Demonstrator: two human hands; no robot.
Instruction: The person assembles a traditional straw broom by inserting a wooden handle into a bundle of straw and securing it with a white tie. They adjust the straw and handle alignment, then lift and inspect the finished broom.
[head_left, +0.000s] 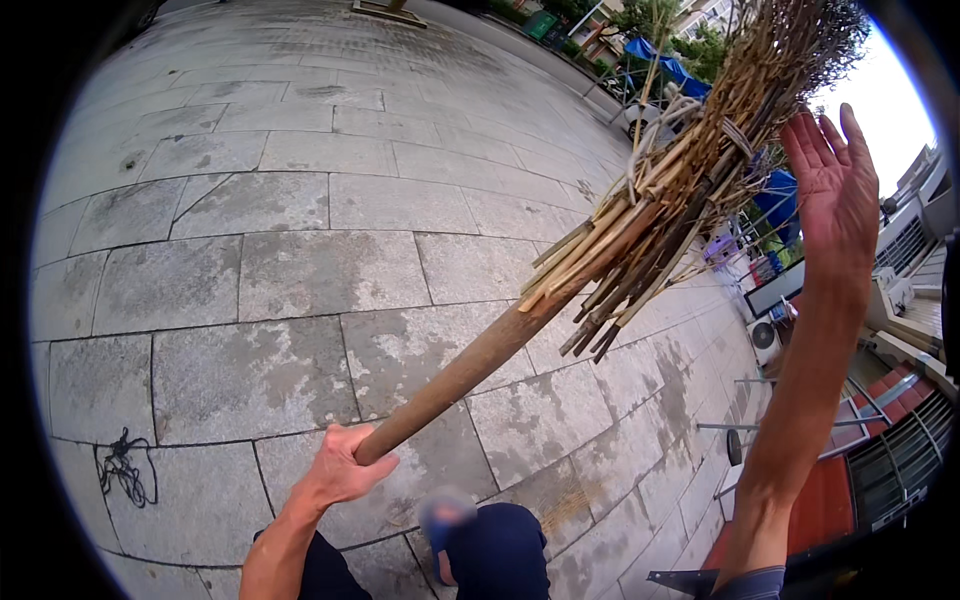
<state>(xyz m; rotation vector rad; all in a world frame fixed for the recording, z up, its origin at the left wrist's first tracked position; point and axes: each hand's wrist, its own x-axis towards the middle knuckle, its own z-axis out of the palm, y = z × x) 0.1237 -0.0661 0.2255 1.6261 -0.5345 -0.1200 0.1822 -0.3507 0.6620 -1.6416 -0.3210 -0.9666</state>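
My left hand (pixel 340 468) is wrapped round the lower end of a twig broom's wooden handle (pixel 470 368). From there the broom slants up and away to the right, off the ground. Its bundle of thin brown twigs (pixel 725 150) is bound with a tie, and the thick cut ends stick out around the handle. My right hand (pixel 835 190) is raised at the right side of the bundle with its fingers stretched out and the palm showing. Its fingertips are beside the twigs; whether they touch cannot be told.
Grey stone paving (pixel 290 270) with worn patches spreads around me. A tangled black cord (pixel 127 470) lies at the left. Loose straw (pixel 565 508) is near my knee. At the right are an air-conditioner unit (pixel 765 340), metal rails and a red surface (pixel 835 500). Blue covers (pixel 670 68) hang farther off.
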